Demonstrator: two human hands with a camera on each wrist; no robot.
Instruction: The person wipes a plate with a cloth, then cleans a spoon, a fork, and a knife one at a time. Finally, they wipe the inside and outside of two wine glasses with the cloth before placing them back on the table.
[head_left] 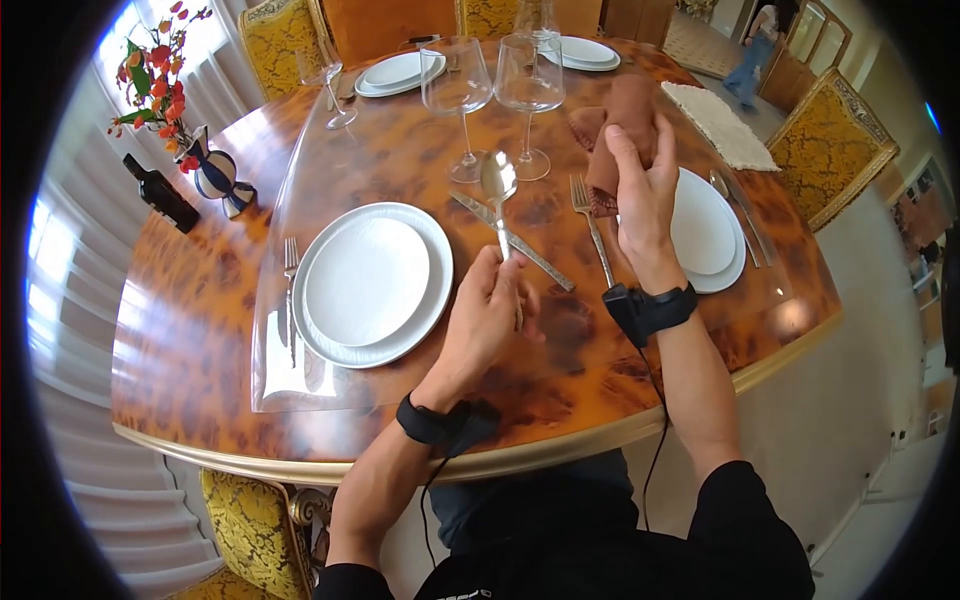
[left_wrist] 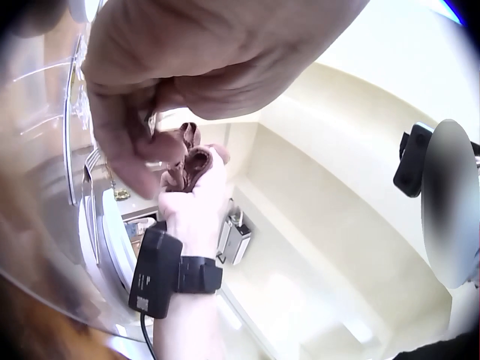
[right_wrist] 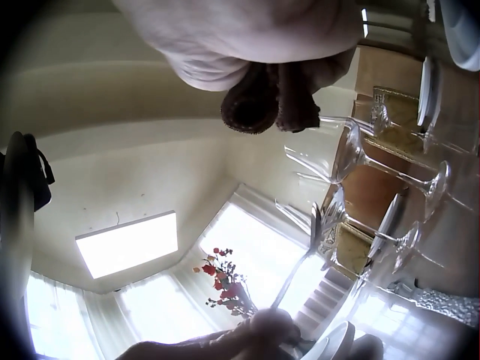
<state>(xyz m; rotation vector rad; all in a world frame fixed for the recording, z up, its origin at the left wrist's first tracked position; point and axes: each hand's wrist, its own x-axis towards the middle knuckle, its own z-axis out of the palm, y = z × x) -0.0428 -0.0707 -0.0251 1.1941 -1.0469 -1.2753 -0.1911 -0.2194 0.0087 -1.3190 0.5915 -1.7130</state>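
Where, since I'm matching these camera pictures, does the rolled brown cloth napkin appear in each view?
Head: the rolled brown cloth napkin is upper right of centre.
Left wrist: the napkin is just left of centre.
Right wrist: the napkin is at upper centre.
Shared landmark: the person's bare right hand, holding the napkin.

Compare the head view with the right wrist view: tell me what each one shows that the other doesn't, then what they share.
Only the head view shows the dark bottle and the striped vase.
Only the right wrist view shows the bright rectangular panel overhead.
Both show the spoon in the left hand, the rolled brown cloth in the right hand, red flowers and wine glasses.
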